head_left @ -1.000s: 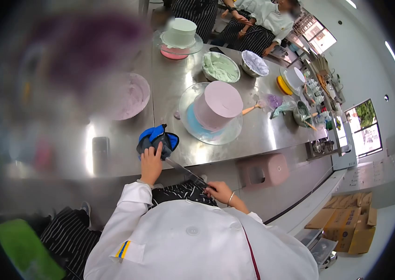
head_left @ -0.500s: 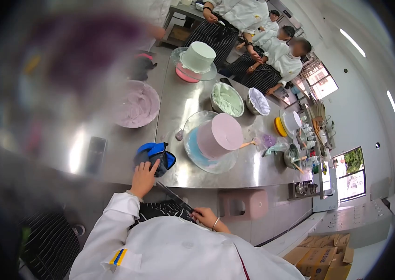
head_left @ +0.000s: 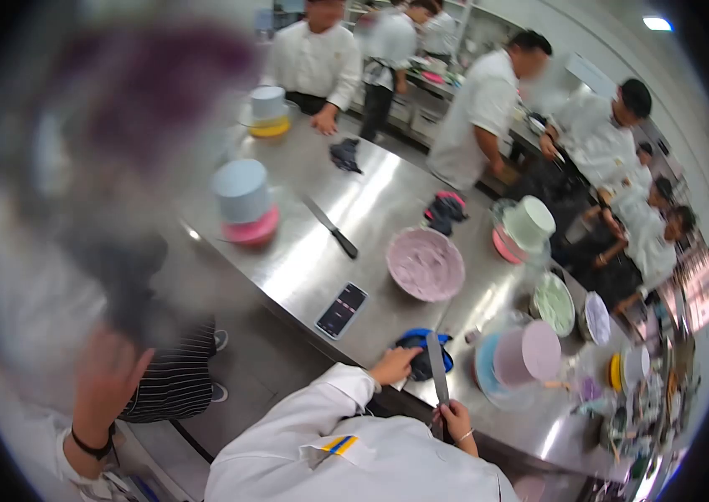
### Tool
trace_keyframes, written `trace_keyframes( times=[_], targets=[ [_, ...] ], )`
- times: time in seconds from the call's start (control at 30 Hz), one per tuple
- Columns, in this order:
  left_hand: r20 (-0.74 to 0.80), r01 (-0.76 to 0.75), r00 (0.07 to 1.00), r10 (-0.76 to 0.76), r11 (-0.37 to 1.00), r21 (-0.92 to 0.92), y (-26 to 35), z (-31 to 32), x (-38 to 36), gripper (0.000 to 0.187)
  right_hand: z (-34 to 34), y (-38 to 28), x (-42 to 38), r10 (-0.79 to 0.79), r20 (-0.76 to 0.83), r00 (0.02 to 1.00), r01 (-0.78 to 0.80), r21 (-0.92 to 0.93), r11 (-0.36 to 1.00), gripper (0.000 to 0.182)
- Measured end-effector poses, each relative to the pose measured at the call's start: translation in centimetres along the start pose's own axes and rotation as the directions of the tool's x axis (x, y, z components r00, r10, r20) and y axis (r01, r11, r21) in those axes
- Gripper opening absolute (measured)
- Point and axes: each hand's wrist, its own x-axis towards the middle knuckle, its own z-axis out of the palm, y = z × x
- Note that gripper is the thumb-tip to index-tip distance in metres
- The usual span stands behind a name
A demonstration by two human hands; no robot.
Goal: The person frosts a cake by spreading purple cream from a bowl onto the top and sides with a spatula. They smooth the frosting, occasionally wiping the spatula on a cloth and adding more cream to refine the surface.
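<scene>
In my right hand [head_left: 457, 421] is a long palette knife [head_left: 437, 368], held by its dark handle. Its blade points up and away from me and overlaps the blue and black cloth [head_left: 414, 341] at the table edge. My left hand [head_left: 396, 366] rests at the left side of that cloth with fingers stretched out. Right of the cloth, a smooth pink-lilac frosted cake [head_left: 528, 353] stands on a turntable [head_left: 487, 368] with a blue part. A bowl of pink cream [head_left: 426, 264] sits farther back, and a phone [head_left: 342, 310] lies left of the cloth.
Another palette knife [head_left: 331, 229] lies on the steel table [head_left: 287, 268]. Blue cakes [head_left: 241, 191] stand at the far left, a pale green cake [head_left: 529, 222] at the back right, near bowls of green cream [head_left: 554, 305] and lilac cream [head_left: 596, 322]. A co-worker's hand [head_left: 107, 376] is at left; several people stand around.
The view has swung left, so the table things appear farther right. The palette knife has come up, its blade now across the cloth in view. My left hand stays by the cloth.
</scene>
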Motion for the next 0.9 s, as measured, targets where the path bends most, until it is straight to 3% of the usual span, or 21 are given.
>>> trace_keyframes(
  times=[0.03, 0.17, 0.23, 0.27, 0.4, 0.6, 0.7, 0.77, 0.83, 0.9],
  targets=[
    [0.037, 0.027, 0.999, -0.03, 0.997, 0.077, 0.5, -0.2, -0.3, 0.049, 0.4, 0.1, 1.1, 0.007, 0.018, 1.0, -0.009, 0.087, 0.996, 0.017],
    [0.127, -0.112, 0.99, 0.066, 0.912, 0.396, 2.4, -1.5, -1.9, 0.056, 1.6, 2.3, 5.0, 0.04, 0.117, 0.992, -0.063, 0.201, 0.977, 0.017],
    [0.147, -0.122, 0.987, 0.067, 0.904, 0.41, 2.4, -1.6, -2.4, 0.059, 1.7, 2.7, 5.1, 0.113, 0.145, 0.983, -0.163, 0.406, 0.899, 0.017],
    [0.141, -0.146, 0.985, 0.097, 0.906, 0.397, 1.9, -1.5, -2.5, 0.059, 1.3, 3.0, 5.2, 0.113, 0.18, 0.977, -0.18, 0.417, 0.891, 0.017],
    [0.17, -0.169, 0.979, 0.113, 0.916, 0.365, 1.9, -2.0, -2.6, 0.06, 1.0, 3.5, 5.4, 0.127, 0.191, 0.973, -0.192, 0.378, 0.905, 0.018],
    [0.212, -0.183, 0.972, 0.105, 0.9, 0.395, 1.9, -1.8, -2.3, 0.061, 2.1, 2.9, 4.9, 0.072, 0.098, 0.993, -0.107, 0.422, 0.9, 0.05],
    [0.23, -0.183, 0.969, 0.096, 0.9, 0.395, 2.0, -1.9, -2.2, 0.062, 1.8, 3.6, 5.3, 0.091, 0.085, 0.992, -0.12, 0.463, 0.878, 0.052],
    [0.297, -0.164, 0.954, 0.052, 0.916, 0.366, 1.9, -2.0, -2.0, 0.062, 2.2, 2.4, 5.4, 0.096, 0.082, 0.992, -0.123, 0.437, 0.891, 0.058],
    [0.306, -0.168, 0.95, 0.058, 0.923, 0.346, 1.6, -1.8, -1.6, 0.059, 2.3, 2.4, 6.3, 0.093, 0.08, 0.992, -0.111, 0.267, 0.957, 0.07],
    [0.381, -0.07, 0.924, -0.023, 0.971, 0.229, 1.7, -2.0, -1.0, 0.055, 3.0, 2.4, 7.5, 0.132, -0.004, 0.991, -0.129, 0.186, 0.974, 0.091]
  ],
)
